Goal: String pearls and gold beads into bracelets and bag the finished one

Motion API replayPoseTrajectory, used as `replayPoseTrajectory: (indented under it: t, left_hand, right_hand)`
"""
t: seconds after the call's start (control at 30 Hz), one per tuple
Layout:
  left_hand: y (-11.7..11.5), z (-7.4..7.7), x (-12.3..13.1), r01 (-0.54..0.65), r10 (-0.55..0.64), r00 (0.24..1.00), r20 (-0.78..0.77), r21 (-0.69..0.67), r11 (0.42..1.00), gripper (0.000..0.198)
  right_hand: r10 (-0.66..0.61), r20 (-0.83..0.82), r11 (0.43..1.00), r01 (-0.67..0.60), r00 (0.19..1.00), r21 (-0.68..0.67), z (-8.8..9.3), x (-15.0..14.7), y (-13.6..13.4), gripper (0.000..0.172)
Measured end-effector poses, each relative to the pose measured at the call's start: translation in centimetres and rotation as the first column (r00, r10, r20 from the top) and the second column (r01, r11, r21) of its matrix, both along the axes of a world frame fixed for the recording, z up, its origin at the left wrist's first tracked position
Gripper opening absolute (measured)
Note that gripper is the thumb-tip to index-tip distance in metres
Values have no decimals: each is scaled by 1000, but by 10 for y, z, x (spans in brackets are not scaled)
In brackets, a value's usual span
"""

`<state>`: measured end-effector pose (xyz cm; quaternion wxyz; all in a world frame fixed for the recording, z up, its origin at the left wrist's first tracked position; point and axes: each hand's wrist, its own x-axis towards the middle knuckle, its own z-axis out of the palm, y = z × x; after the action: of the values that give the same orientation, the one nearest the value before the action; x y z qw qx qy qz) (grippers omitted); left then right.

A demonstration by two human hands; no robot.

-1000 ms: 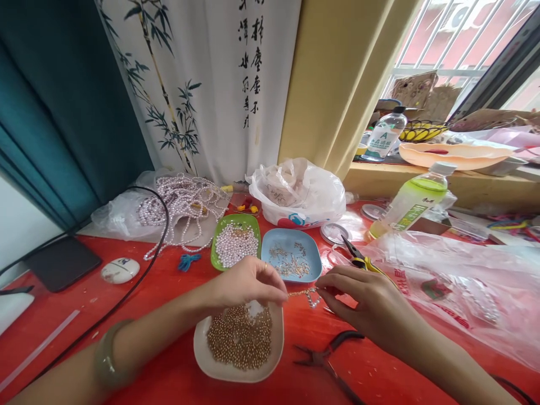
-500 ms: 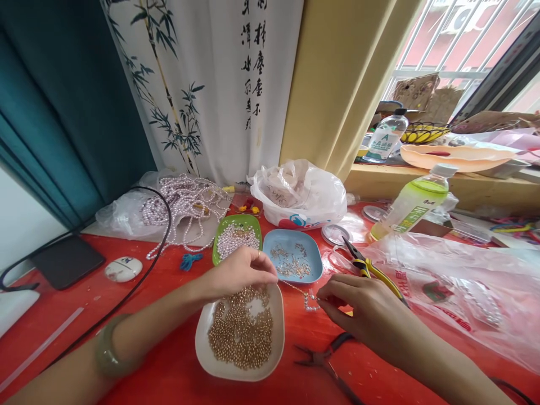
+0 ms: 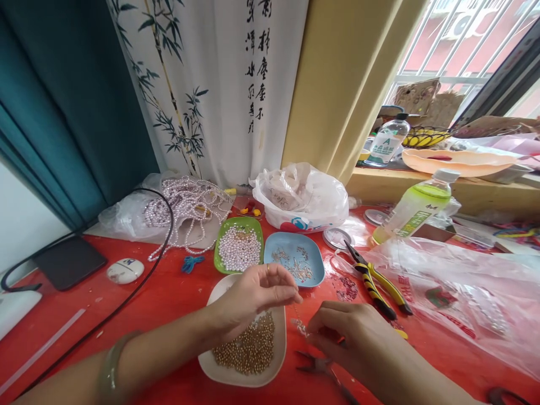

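My left hand [image 3: 257, 292] hovers over a white dish of small gold beads [image 3: 248, 351], its thumb and fingers pinched on one end of a thin beaded chain [image 3: 299, 322]. My right hand [image 3: 341, 337] is just right of the dish, fingers closed on the chain's lower end with its pale beads. The chain hangs short and steep between the two hands. A pale green bangle [image 3: 110, 365] sits on my left wrist.
Behind the hands are a green dish of pearls [image 3: 238, 247], a blue dish of metal pins [image 3: 295, 260], yellow-handled pliers [image 3: 375, 281] and dark pliers [image 3: 320, 368]. Pearl strands [image 3: 181, 208], plastic bags [image 3: 301, 194], a green bottle [image 3: 415, 205] and a black cable [image 3: 139, 281] crowd the red table [image 3: 160, 292].
Both hands have drawn nearer to me and closer together, and the chain between them now hangs steeper. The camera has tipped slightly, shifting the table up in view.
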<state>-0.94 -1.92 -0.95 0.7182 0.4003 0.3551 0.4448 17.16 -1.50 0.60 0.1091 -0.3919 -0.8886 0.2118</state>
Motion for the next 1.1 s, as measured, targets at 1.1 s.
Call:
replayPoseTrajectory:
  t: [1.1]
  left_hand:
    - [-7,5,4,-132,121,979,-166,-55,990,23]
  right_hand:
    - [-383,-678,740,-232,627,-632,-24,-8,-3,5]
